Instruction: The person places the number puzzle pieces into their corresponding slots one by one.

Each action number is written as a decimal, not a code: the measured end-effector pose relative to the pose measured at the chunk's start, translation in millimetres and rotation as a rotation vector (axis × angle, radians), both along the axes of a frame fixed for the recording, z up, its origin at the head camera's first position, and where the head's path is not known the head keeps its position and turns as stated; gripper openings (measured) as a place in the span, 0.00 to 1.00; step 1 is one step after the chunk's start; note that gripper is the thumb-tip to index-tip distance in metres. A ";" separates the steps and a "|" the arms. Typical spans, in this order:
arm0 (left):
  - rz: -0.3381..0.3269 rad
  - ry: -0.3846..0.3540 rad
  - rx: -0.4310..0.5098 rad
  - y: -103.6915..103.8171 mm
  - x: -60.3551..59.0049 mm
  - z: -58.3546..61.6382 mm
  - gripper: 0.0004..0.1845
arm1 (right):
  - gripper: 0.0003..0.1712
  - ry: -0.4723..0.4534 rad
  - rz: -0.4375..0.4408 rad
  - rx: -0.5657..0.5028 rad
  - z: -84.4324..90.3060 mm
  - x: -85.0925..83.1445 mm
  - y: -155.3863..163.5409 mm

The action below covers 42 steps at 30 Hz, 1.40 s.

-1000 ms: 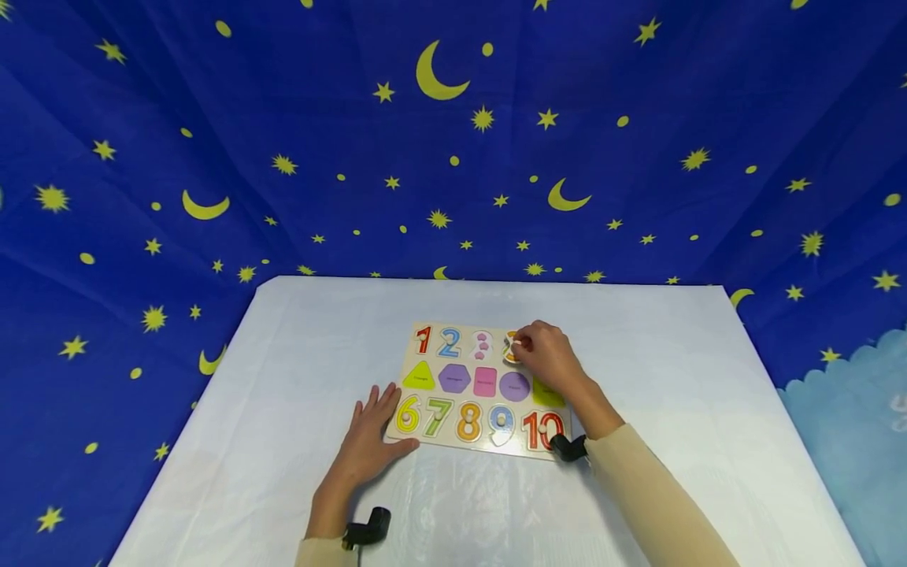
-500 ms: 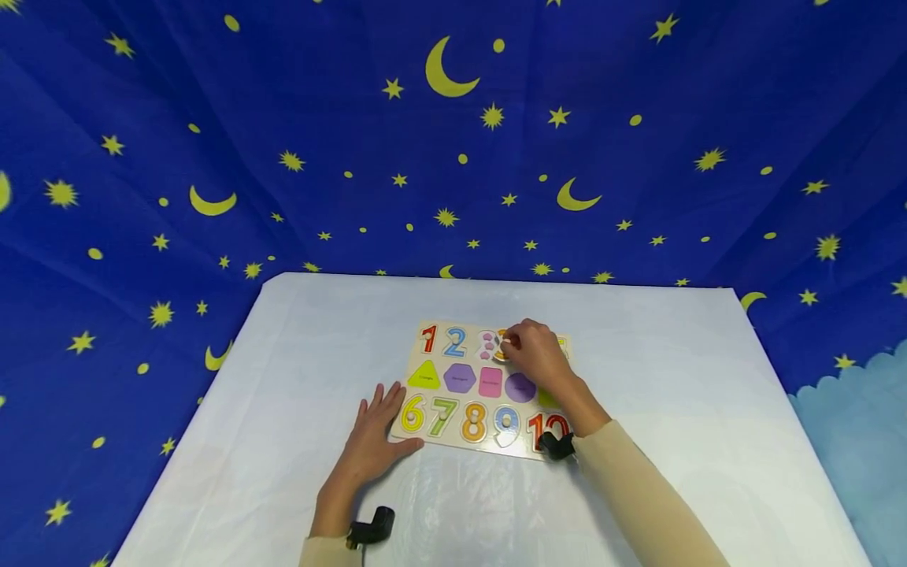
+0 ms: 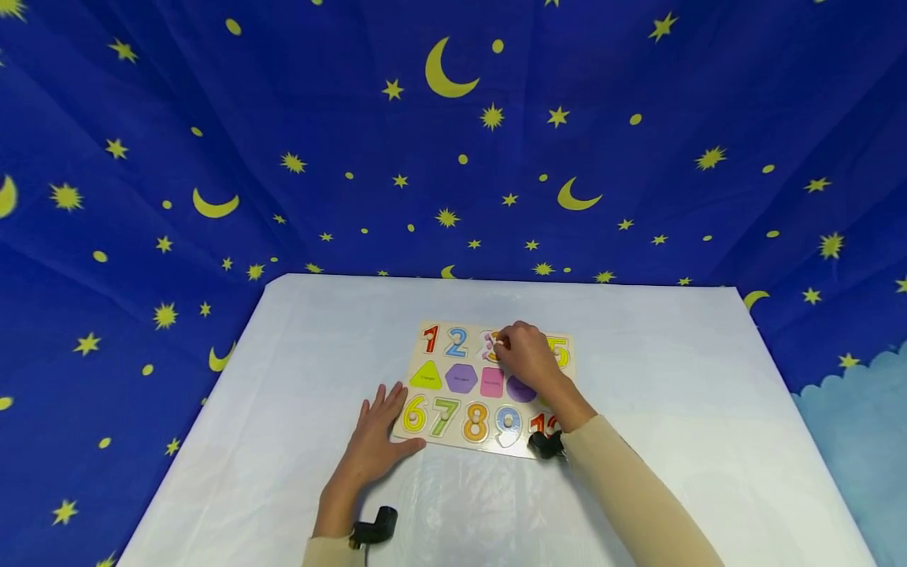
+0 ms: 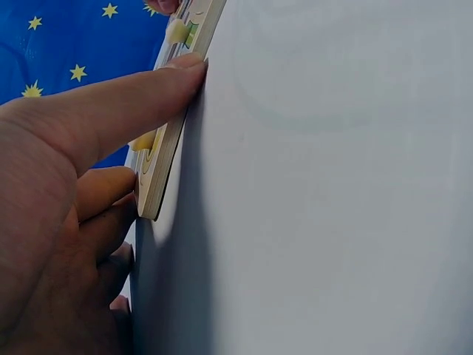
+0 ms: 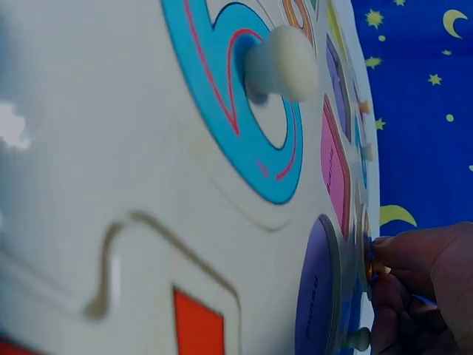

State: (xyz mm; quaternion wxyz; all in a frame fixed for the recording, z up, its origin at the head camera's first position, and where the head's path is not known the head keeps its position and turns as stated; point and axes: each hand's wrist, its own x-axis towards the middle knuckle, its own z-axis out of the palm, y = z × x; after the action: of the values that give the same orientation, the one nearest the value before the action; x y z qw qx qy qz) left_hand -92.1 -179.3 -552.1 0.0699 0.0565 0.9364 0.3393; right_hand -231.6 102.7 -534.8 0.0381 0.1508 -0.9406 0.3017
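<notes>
Left hand point(image 4: 66, 222) — thumb stretched along puzzle board point(image 4: 174, 118) edge — on white table point(image 4: 332, 185).

Even, bright, diffuse lighting in the head view; the white table cover point(image 3: 638, 378) shows mild sheen near its front edge and only soft, short shadows beside the hands. Wide-angle distortion bows the starred backdrop point(image 3: 212, 118) toward the frame edges. Left wrist view: the left hand point(image 4: 66, 222) is close and soft-focused, casting a dark shadow band on the cover. Right wrist view: the puzzle board point(image 5: 148, 185) is blurred nearest the lens, possibly from close range; colours remain saturated.
</notes>
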 end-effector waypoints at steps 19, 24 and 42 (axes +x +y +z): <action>-0.021 -0.002 -0.002 2.7 -2.4 -0.2 0.51 | 0.11 -0.065 -0.035 0.084 -2.4 0.6 -14.5; -0.030 -0.002 -0.011 2.5 -4.3 -0.6 0.51 | 0.10 -0.041 -0.029 0.107 -3.2 1.4 -14.1; -0.018 0.063 -0.109 4.3 3.4 2.8 0.49 | 0.22 0.100 -0.030 0.134 6.7 51.8 36.9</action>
State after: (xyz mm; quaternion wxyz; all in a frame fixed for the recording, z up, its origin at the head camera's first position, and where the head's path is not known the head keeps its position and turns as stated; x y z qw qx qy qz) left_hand -88.8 -175.0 -549.2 0.0465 0.0719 0.9547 0.2850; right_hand -179.8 139.6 -528.2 0.0794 0.1540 -0.9578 0.2294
